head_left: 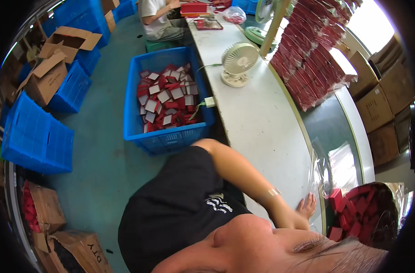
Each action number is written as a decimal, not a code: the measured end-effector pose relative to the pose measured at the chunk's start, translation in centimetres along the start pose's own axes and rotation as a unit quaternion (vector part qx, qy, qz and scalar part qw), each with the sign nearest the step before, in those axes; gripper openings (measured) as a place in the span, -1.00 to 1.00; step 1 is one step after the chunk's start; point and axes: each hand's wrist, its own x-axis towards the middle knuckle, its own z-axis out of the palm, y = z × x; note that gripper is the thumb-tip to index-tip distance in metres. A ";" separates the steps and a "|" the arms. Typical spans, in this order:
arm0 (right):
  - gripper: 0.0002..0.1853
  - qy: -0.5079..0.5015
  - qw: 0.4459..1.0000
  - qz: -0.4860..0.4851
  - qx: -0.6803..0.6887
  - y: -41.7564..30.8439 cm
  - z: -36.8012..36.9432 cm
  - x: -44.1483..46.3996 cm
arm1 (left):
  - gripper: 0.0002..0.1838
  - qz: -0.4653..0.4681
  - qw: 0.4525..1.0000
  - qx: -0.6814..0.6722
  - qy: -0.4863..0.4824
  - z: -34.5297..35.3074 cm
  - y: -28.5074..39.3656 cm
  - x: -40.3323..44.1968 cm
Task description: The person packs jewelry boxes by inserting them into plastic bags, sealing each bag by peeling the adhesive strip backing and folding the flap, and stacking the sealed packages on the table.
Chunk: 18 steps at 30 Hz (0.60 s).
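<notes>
My left hand (291,219), below a bracelet on the wrist, reaches across the near end of the white table (262,118). Part of a face and hair in the foreground cover its fingers, so any hold there is hidden. What seems to be my right hand (308,205) shows only its fingers, stretched out against the table near its far edge, with no object visible in them. Beyond these fingers, an open bag (396,193) contains several small red boxes (362,207). Clear plastic sheets (343,166) lie beside that bag.
A blue crate (166,139) of red-and-white box pieces stands against the table. A small fan (239,59) sits on the tabletop. Stacked red pieces in plastic (307,59) rise opposite. A co-worker (159,20) sits at the far end. Blue crates (36,132) and cartons line the left.
</notes>
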 end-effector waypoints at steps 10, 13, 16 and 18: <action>-0.52 0.029 0.999 0.021 0.032 -1.3 -0.5 0.2 | -0.71 0.072 0.306 0.299 0.901 0.4 4.6 -45.6; -0.57 0.042 0.998 0.012 0.036 -0.8 -0.2 0.2 | -0.69 -0.353 0.409 0.364 0.759 8.2 -4.5 -46.9; -0.62 0.035 0.998 -0.012 0.043 -1.2 -1.0 0.0 | -0.75 -0.390 0.505 0.408 0.653 9.9 -10.1 -39.6; -0.62 0.033 0.998 -0.022 0.043 -0.9 -1.0 -0.3 | -0.72 -0.404 0.516 0.482 0.581 8.5 -12.4 -37.5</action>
